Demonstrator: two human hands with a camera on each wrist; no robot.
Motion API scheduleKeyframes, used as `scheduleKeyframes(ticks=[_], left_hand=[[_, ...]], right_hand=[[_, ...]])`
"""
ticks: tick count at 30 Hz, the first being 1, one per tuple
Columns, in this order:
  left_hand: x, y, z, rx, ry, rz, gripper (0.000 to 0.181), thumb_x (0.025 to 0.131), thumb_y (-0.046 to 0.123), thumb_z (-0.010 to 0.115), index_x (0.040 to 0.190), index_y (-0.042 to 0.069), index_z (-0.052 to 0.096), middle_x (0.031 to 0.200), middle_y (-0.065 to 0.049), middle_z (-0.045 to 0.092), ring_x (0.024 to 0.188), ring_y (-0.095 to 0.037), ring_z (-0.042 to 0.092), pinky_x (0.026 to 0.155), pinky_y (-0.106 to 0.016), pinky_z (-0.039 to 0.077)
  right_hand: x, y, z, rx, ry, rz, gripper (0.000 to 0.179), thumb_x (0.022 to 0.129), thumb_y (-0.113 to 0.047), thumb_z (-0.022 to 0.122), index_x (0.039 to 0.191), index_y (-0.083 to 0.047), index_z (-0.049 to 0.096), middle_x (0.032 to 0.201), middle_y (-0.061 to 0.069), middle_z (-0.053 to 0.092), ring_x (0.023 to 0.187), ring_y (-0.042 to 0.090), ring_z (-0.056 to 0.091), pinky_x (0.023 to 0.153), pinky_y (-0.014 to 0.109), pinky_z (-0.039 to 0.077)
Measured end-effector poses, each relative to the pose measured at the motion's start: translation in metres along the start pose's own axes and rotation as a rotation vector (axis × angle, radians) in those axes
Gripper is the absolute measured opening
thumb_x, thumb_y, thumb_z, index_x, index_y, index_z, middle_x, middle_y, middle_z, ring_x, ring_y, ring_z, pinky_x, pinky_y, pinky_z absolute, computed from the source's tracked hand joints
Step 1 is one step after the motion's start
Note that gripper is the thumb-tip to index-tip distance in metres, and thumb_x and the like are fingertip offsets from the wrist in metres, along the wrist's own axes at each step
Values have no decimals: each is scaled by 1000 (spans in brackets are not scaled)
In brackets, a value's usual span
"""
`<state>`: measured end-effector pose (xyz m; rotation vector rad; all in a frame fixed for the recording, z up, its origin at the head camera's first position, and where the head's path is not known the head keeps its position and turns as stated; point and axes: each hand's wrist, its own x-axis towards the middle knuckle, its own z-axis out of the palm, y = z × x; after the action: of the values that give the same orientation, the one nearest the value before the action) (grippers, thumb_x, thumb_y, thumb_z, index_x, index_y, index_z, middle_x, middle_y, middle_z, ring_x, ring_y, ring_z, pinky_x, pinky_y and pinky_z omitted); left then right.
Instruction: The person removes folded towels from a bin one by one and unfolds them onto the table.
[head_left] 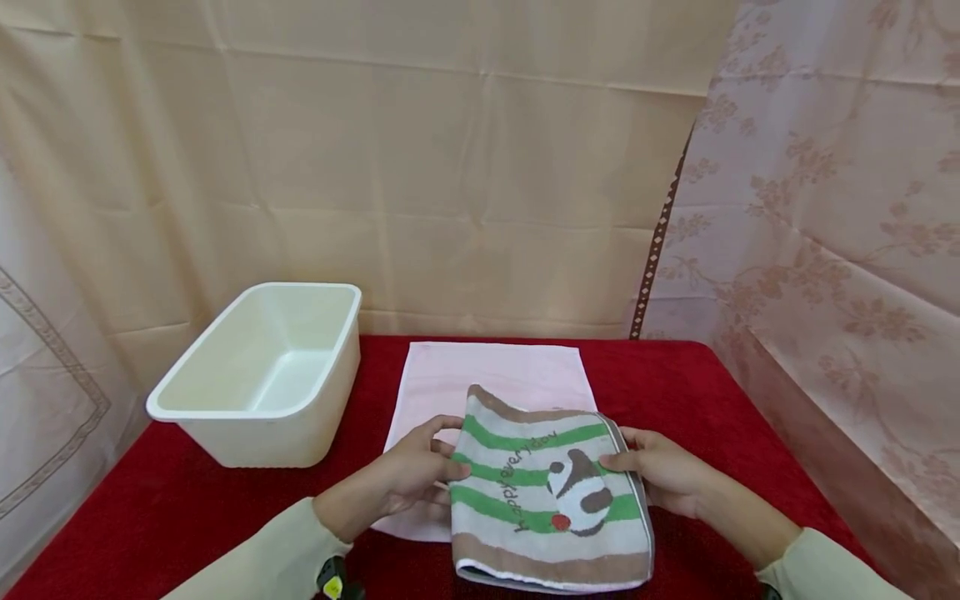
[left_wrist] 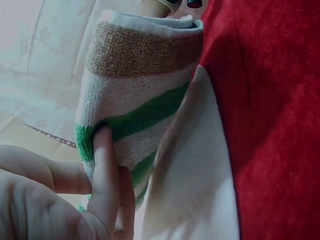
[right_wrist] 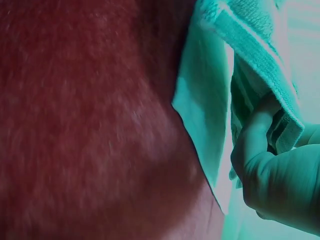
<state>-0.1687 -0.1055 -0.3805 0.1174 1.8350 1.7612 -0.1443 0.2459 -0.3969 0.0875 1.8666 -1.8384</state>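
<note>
A folded striped towel (head_left: 517, 500) with green, white and brown bands, a panda picture and lettering is held between both hands, above the table. My left hand (head_left: 416, 471) pinches its left edge, thumb on the near face and fingers behind. On the opposite edge, my right hand (head_left: 667, 471) grips with the thumb in front and fingers at the back. In the left wrist view the left fingers press on the towel (left_wrist: 145, 95); the right wrist view shows the right fingers tucked under its layers. Beneath lies a pale pink cloth (head_left: 495, 367), partly covered from sight.
A cream plastic basin (head_left: 300, 429) stands on the left of the red-covered table (head_left: 667, 375), with nothing seen inside. Beige curtain (head_left: 450, 167) hangs behind, and a pink flowered curtain (head_left: 840, 208) runs along the right side.
</note>
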Motion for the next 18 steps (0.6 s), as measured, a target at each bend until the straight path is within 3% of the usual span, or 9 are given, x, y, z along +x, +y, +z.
scheduleKeyframes(ticks=[8,18], left_hand=[[10,3,14,-42,-70,16,67,93,-6,66,151,12,38,114,-20,56,90,-27,70,74,-45,63],[30,-1,46,-81,-94,30,63,93,-7,64,149,17,45,114,-19,57,86,-26,69,69,-42,63]], right_hand=[[-13,-5,-25,-7,8,-7,72,102,-18,63,158,4,23,113,13,72,100,29,72,87,50,60],[-25,-3,-58,-30,2,-10,70,104,-16,60,157,6,21,115,11,72,102,28,71,88,49,59]])
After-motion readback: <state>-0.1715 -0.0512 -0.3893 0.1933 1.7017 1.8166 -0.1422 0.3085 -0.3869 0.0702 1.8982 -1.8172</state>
